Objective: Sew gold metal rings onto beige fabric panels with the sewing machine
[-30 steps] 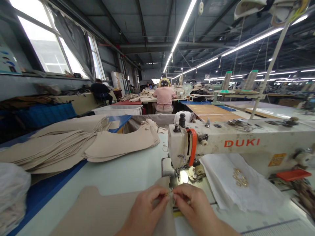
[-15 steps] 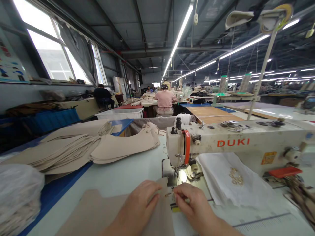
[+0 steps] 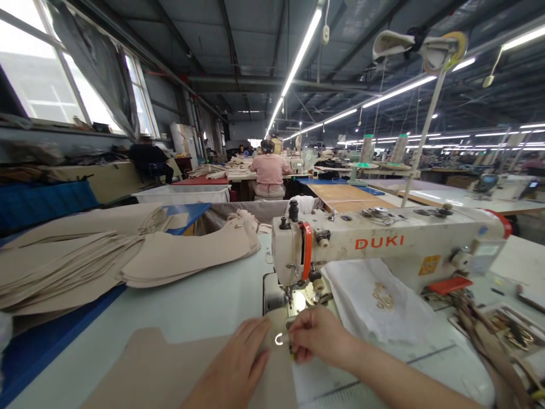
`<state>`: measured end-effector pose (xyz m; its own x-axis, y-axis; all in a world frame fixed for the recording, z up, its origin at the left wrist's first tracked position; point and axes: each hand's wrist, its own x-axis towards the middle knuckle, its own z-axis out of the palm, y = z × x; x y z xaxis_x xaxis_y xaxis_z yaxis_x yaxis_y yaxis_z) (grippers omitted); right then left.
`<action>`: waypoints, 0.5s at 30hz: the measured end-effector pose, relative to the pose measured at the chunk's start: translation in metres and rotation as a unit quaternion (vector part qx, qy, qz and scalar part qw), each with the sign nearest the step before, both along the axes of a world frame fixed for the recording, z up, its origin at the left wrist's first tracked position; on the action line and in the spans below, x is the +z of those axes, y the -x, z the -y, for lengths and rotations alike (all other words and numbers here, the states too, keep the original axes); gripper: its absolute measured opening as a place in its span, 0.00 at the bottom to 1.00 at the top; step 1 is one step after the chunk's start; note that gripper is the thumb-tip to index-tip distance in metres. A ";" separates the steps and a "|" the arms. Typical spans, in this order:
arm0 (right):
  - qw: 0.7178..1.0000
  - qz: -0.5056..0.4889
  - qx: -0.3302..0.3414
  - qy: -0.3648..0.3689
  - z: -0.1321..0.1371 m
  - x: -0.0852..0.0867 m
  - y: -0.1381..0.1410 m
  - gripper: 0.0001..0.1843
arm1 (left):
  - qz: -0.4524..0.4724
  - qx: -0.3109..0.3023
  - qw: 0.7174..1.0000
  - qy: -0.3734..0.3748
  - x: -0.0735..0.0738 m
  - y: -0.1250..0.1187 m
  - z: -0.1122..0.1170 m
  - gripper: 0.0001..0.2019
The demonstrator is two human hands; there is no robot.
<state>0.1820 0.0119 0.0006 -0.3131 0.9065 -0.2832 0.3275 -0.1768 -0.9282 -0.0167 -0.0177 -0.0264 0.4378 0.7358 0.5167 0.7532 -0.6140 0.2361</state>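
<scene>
A beige fabric panel (image 3: 170, 363) lies on the table, its right edge close to the sewing machine's needle area. My left hand (image 3: 234, 363) rests flat on it, fingers stretched forward and thumb apart. Just right of it, my right hand (image 3: 317, 338) is closed in a pinch. A shiny curved metal ring (image 3: 279, 339) shows at its fingertips, over the panel's edge; part of the ring is hidden. Ahead of both hands stands the white sewing machine (image 3: 340, 236), with its lit needle and presser foot (image 3: 293, 295) above the plate.
Stacked beige panels (image 3: 191, 250) lie at the left. On the machine bed, a white cloth (image 3: 361, 295) carries several gold-coloured rings (image 3: 382, 296). At the right are hanging straps (image 3: 481, 335) and a tray of metal parts (image 3: 517, 335). Further off, a person in pink (image 3: 270, 170) sits with their back to me.
The view has turned to the right. My right hand's fingers have curled more, and the metal ring now shows brightly left of their tips. My left hand stays on the panel.
</scene>
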 end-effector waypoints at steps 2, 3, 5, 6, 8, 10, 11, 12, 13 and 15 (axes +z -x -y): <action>1.000 -0.001 0.006 0.028 -0.010 0.003 0.007 0.09 | 0.015 -0.005 1.000 0.006 0.001 0.001 0.000 0.19; 0.999 -0.002 0.010 0.039 -0.014 0.005 0.011 0.10 | 0.020 -0.007 1.000 0.009 0.001 0.002 0.000 0.19; 0.998 -0.004 0.021 0.060 -0.022 0.008 0.016 0.12 | 0.028 -0.012 0.999 0.012 0.003 0.003 0.000 0.19; 0.997 -0.005 0.027 0.068 -0.025 0.009 0.018 0.12 | 0.031 -0.014 0.999 0.012 0.005 0.002 -0.001 0.18; 0.996 -0.008 0.035 0.080 -0.028 0.010 0.019 0.12 | 0.041 -0.020 0.999 0.008 0.009 -0.002 -0.003 0.15; 0.996 -0.011 0.038 0.084 -0.030 0.010 0.018 0.11 | 0.047 -0.029 0.998 0.003 0.014 -0.010 -0.006 0.11; 0.996 -0.013 0.038 0.083 -0.030 0.010 0.017 0.11 | 0.047 -0.035 0.998 0.001 0.016 -0.014 -0.008 0.09; 0.996 -0.014 0.038 0.080 -0.030 0.010 0.016 0.11 | 0.045 -0.042 0.998 -0.003 0.018 -0.019 -0.010 0.09; 0.996 -0.017 0.038 0.076 -0.029 0.010 0.015 0.11 | 0.041 -0.048 0.998 -0.008 0.020 -0.022 -0.013 0.10; 0.997 -0.026 0.036 0.056 -0.029 0.010 0.014 0.11 | 0.033 -0.058 0.997 -0.024 0.021 -0.027 -0.016 0.12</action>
<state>0.1677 0.0406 0.0103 -0.3926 0.8447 -0.3638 0.2951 -0.2590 -0.9197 0.0108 -0.0021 -0.0053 0.4825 0.6554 0.5811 0.6595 -0.7085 0.2514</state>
